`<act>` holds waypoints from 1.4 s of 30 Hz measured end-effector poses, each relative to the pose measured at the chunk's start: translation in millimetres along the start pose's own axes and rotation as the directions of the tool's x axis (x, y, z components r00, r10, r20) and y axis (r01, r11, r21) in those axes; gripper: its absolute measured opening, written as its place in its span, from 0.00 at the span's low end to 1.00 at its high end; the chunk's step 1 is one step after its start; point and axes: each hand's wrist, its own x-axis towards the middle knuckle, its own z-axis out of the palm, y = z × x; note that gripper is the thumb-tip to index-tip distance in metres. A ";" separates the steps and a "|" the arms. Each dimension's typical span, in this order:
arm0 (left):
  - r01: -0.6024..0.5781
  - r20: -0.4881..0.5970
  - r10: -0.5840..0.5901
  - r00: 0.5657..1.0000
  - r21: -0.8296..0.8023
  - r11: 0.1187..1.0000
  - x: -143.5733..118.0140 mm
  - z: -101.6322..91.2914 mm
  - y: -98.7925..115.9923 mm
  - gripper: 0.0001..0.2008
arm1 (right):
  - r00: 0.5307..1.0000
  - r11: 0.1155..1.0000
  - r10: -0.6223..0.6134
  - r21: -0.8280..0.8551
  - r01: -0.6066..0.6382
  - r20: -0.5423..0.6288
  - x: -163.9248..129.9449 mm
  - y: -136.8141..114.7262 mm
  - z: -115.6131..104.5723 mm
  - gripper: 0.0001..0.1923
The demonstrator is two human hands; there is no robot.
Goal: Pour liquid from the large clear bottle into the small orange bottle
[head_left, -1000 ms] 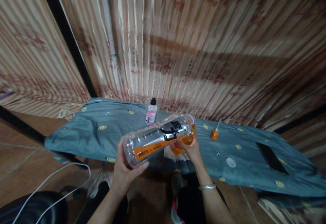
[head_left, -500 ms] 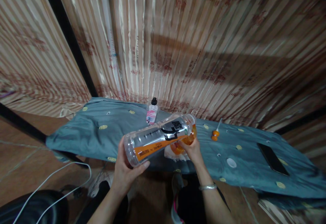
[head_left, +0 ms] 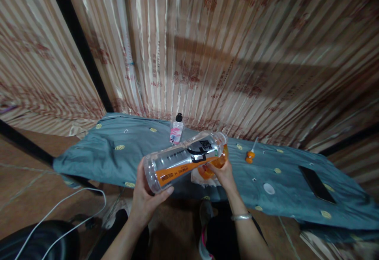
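My left hand (head_left: 145, 197) grips the base of a large clear plastic bottle (head_left: 183, 159) with a black and orange label. The bottle lies tilted almost flat, its neck pointing away to the right. Its mouth meets a small orange-tinted container (head_left: 217, 162) that my right hand (head_left: 225, 175) holds from below, just above a white cloth on the blue-grey sheet (head_left: 118, 161). A silver bangle circles my right wrist. What passes between bottle and container is hidden.
A small pink-labelled bottle with a black cap (head_left: 177, 129) stands at the back by the striped curtain. An orange nozzle cap (head_left: 250, 156), a white lid (head_left: 269, 188) and a dark phone (head_left: 316, 183) lie to the right. White cable (head_left: 65, 202) crosses the floor at left.
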 end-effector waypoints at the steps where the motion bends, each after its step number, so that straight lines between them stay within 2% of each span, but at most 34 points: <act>1: -0.001 0.000 0.001 1.000 0.001 1.000 0.0 0.3 0.2 0.53 | 1.000 1.000 -0.004 -0.004 0.004 0.001 -0.2 -0.5 0.2 0.32; 11: 0.011 0.007 -0.011 1.000 -0.027 1.000 -0.4 1.2 1.0 0.53 | 1.000 1.000 0.021 0.010 -0.021 -0.009 1.3 -0.7 0.8 0.33; 25: -0.023 0.005 0.023 1.000 -0.018 1.000 -0.4 2.2 3.3 0.50 | 1.000 1.000 -0.011 0.003 0.011 0.003 1.0 2.6 -0.9 0.32; 42: -0.001 0.009 0.001 1.000 -0.034 0.999 0.2 0.8 0.2 0.53 | 1.000 0.999 -0.002 0.044 0.002 -0.003 0.5 -0.6 0.5 0.32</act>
